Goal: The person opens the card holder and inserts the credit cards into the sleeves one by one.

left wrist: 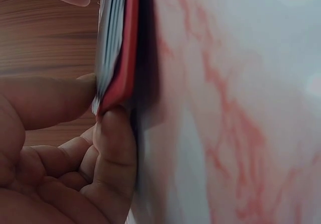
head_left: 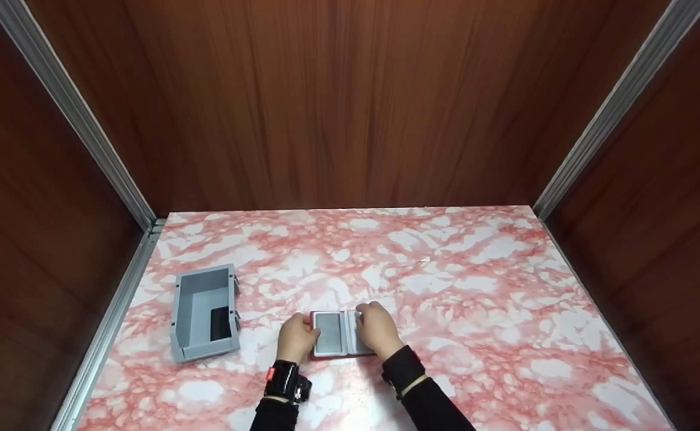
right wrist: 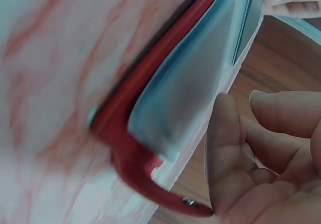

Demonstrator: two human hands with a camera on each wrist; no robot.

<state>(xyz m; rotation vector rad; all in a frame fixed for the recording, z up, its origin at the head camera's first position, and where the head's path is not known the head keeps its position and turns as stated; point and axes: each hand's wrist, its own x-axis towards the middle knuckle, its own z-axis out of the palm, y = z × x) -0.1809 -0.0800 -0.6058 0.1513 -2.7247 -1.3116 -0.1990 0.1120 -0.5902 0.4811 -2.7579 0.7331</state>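
Note:
A red card holder (head_left: 329, 333) lies opened flat on the table, with clear plastic sleeves spread to both sides of its middle. At its left edge my left hand (head_left: 296, 338) pinches the cover and sleeves between thumb and finger; the left wrist view shows the red cover (left wrist: 128, 58) between them. My right hand (head_left: 379, 328) is over the right half, its fingers loosely bent. In the right wrist view those fingers (right wrist: 228, 148) are beside the sleeves (right wrist: 185, 93) with nothing visible between them. A red strap (right wrist: 150, 186) with a metal snap sticks out there.
To the left stands a grey plastic bin (head_left: 185, 317) with a black object (head_left: 220, 323) inside. The table (head_left: 475, 311) has a red and white marbled top. Wood-grain panels (head_left: 338, 108) with metal corner rails (head_left: 619, 96) enclose the back and sides.

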